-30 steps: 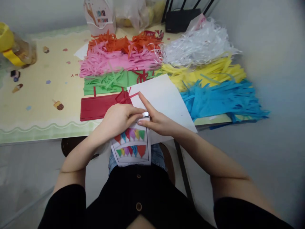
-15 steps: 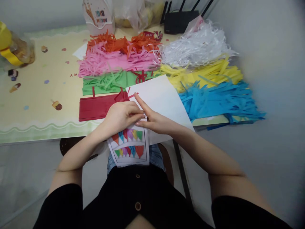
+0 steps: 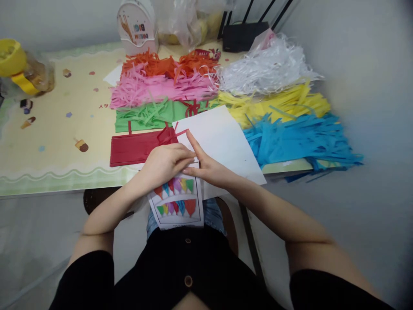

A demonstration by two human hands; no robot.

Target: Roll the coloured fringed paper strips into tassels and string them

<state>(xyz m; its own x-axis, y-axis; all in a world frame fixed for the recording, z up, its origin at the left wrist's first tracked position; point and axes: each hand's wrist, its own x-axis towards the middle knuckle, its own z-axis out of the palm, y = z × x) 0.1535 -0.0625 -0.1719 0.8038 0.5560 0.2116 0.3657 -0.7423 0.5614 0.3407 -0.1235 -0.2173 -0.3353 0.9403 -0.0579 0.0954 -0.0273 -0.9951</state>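
A printed sheet [image 3: 177, 202] with two rows of coloured triangle flags hangs over the table's front edge onto my lap. My left hand [image 3: 163, 162] is curled closed on the sheet's top edge. My right hand [image 3: 206, 165] pinches the same top edge from the right, its index finger stretched out toward the far left. A blank white sheet [image 3: 222, 140] lies just beyond both hands. A flat red paper stack [image 3: 137, 146] sits to the left of my left hand.
Piles of cut paper strips cover the table [image 3: 54, 129]: orange [image 3: 167, 64], pink [image 3: 161, 88], green [image 3: 148, 114], white [image 3: 264, 69], yellow [image 3: 284, 103], blue [image 3: 300, 137]. A jar with a yellow lid [image 3: 22, 71] stands far left. A black router [image 3: 241, 36] and plastic bag [image 3: 190, 21] sit at the back.
Both hands stay pinched on the top of the flag sheet, their fingers shifting slightly. The view has drifted a little, nothing else moved.
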